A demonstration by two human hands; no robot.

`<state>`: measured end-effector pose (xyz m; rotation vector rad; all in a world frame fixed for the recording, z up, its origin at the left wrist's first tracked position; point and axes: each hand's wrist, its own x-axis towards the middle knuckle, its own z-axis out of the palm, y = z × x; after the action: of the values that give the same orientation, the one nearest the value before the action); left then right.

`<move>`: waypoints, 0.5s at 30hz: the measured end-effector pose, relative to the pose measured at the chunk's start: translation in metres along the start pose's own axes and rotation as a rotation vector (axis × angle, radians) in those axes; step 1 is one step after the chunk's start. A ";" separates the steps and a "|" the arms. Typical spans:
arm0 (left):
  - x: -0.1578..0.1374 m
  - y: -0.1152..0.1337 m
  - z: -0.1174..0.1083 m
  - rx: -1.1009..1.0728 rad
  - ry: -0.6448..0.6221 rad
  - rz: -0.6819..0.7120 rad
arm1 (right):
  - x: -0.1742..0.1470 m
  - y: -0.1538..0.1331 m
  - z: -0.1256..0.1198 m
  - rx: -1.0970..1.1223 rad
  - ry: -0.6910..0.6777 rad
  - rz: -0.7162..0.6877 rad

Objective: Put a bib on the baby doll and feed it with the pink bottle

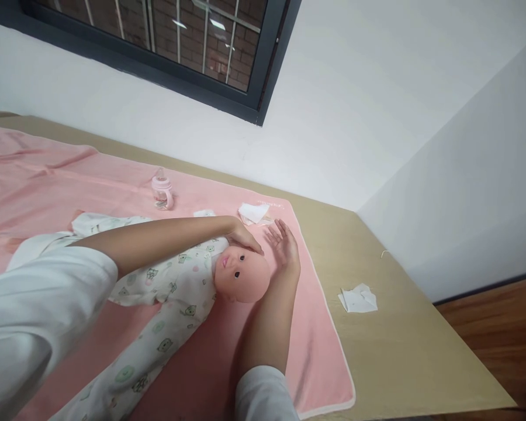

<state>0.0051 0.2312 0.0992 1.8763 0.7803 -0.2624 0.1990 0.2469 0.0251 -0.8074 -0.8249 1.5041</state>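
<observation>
Indoors, doll (190, 275) on pink blanket (318, 336), tan tabletop (403, 339), white walls (390, 88), window (179, 35)

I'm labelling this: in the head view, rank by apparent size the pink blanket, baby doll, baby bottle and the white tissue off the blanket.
1. Pink blanket
2. Baby doll
3. Baby bottle and white tissue: too alike to rank

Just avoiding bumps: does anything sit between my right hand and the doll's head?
No object visible; pink blanket shows between your right hand and the doll's head, with your left hand close beside that gap.
</observation>
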 end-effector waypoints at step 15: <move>0.005 -0.002 -0.009 0.011 -0.079 -0.067 | 0.012 0.023 0.001 0.016 -0.034 0.094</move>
<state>0.0066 0.2418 0.0993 1.8407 0.7896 -0.3814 0.1861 0.2569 0.0056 -0.8205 -0.8090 1.6099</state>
